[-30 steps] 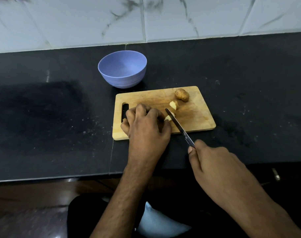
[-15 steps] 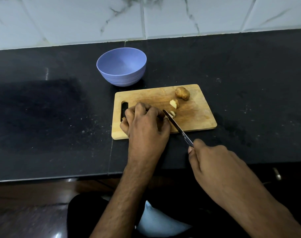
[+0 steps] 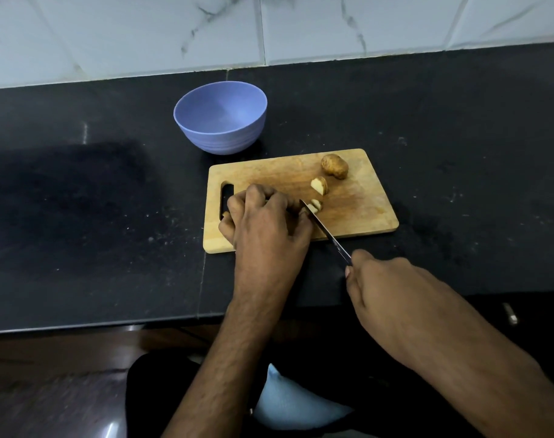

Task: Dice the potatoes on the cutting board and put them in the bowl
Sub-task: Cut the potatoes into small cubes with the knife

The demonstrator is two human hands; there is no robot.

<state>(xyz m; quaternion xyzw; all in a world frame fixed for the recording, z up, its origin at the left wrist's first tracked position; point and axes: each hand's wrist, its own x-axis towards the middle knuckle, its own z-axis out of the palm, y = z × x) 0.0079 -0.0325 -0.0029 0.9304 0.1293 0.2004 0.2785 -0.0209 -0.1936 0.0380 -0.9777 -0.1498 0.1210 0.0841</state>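
- Head view: a wooden cutting board (image 3: 357, 210) lies flat on the black counter (image 3: 79, 200), its slotted handle end to the left.
- One blue bowl (image 3: 220, 118) stands on the counter just behind the board's far-left corner, apart from it; nothing shows inside it.
- One whole unpeeled potato (image 3: 334, 165) rests near the board's far edge, right of centre.
- One cut potato piece (image 3: 319, 185) lies just in front of the whole potato, its pale face turned toward the camera.
- Closer in, small cut pieces (image 3: 315, 205) sit against the knife blade; two or three pale faces show, but the exact count cannot be told.
- The left hand (image 3: 266, 229) lies over the board's near-left part with its fingers curled down; what they press on is hidden beneath them, so whether they hold a potato piece cannot be told.
- That hand also covers part of the board's handle slot and its near edge.
- The right hand (image 3: 392, 289) hovers over the counter in front of the board, its fingers wrapped round the handle of one knife (image 3: 324, 230).
- The knife's blade slants up and left across the board's near edge, its tip just beside the left hand's fingers and touching the small cut pieces.
- Behind the counter rises a wall of white marble-veined tiles (image 3: 127, 33).
- Below the counter edge show dark clothing and a pale blue patch (image 3: 288, 403).
- No writing or brand can be read anywhere.
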